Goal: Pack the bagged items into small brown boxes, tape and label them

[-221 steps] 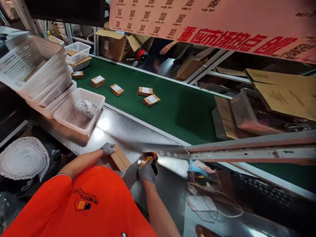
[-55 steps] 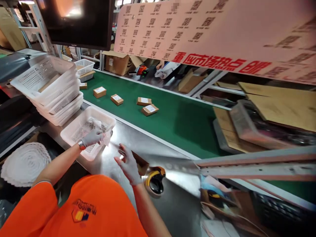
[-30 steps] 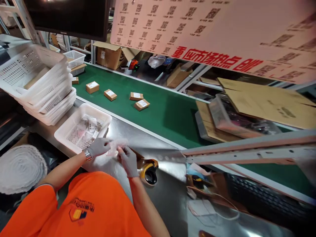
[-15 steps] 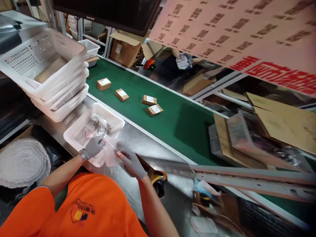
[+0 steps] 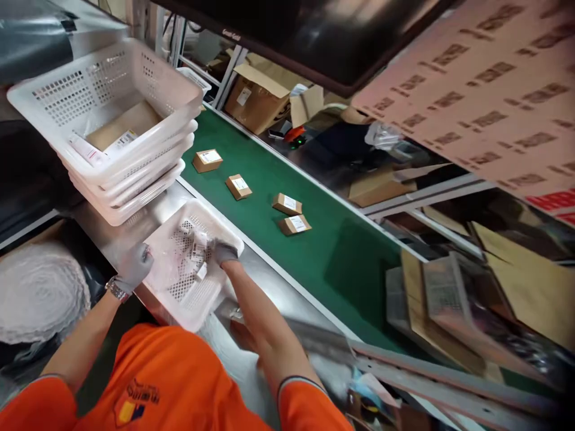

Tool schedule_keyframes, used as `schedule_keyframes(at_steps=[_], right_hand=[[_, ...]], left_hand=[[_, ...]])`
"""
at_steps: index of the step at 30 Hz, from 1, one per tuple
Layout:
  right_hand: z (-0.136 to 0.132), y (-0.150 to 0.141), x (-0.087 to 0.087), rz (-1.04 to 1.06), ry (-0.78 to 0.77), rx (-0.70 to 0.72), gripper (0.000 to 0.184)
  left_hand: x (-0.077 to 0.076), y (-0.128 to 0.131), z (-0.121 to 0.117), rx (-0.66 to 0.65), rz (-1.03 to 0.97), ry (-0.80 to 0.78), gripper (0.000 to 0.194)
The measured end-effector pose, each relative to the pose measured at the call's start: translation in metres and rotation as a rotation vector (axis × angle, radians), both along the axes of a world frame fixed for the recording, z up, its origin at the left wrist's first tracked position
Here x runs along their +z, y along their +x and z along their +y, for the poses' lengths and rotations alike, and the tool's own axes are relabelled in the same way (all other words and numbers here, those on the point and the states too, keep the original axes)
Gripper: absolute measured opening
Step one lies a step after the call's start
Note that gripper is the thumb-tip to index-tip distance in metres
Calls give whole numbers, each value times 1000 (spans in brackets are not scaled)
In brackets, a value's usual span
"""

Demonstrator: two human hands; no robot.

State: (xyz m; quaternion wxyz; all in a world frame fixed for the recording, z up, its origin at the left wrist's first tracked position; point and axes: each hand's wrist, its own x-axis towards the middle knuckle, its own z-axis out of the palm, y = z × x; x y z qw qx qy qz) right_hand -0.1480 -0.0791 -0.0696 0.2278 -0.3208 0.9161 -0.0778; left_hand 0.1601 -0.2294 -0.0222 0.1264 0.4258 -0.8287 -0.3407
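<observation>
A white perforated plastic basket sits on the metal bench in front of me, holding small labelled packets and a small white piece. My left hand, in a grey glove with a metal-banded watch at the wrist, is at the basket's left rim. Its fingers are curled closed beside pinkish, see-through plastic; what they grip is unclear. My right hand, also gloved, reaches over the right side of the basket near the packets, its fingers blurred and partly hidden.
Several small labelled cartons lie on the green conveyor belt. Stacked white baskets stand at left, near a bubble wrap roll. A monitor hangs overhead; a metal rail crosses at lower right.
My hands have moved apart from the clear plastic they handled together over the basket. The left went to the left rim, the right up to the basket's right side. The camera view has shifted.
</observation>
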Motion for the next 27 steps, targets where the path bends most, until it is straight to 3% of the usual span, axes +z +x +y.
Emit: schedule_keyframes(at_steps=[2,5,8,11,15,17,21,22,24,27], right_hand=[[-5,-5,-1,-1,67,2,29],[-3,-8,3,-11,139,-14,44],[6,1,9,-95,110,-12,55],[13,25,10,-165,104,30,47],[16,54,6,-99,324,198,43],[17,63,5,-23,343,254,58],[22,74,-2,-30,341,324,112],[22,77,-4,-47,337,339,116],[21,81,-10,-73,311,346,103],[19,83,-14,-82,233,290,68]], left_hand=[[-9,2,2,-13,-13,4,26],[-19,2,2,3,-6,6,21],[-21,-2,-1,14,-19,14,15],[-18,-11,-2,-19,-44,25,9],[-15,-21,0,-63,-84,54,15],[-14,-24,2,-75,-98,69,19],[-16,-24,7,-57,-80,73,24],[-17,-24,8,-45,-68,71,25],[-16,-23,10,-20,-43,73,27],[-14,-21,13,8,-6,82,31]])
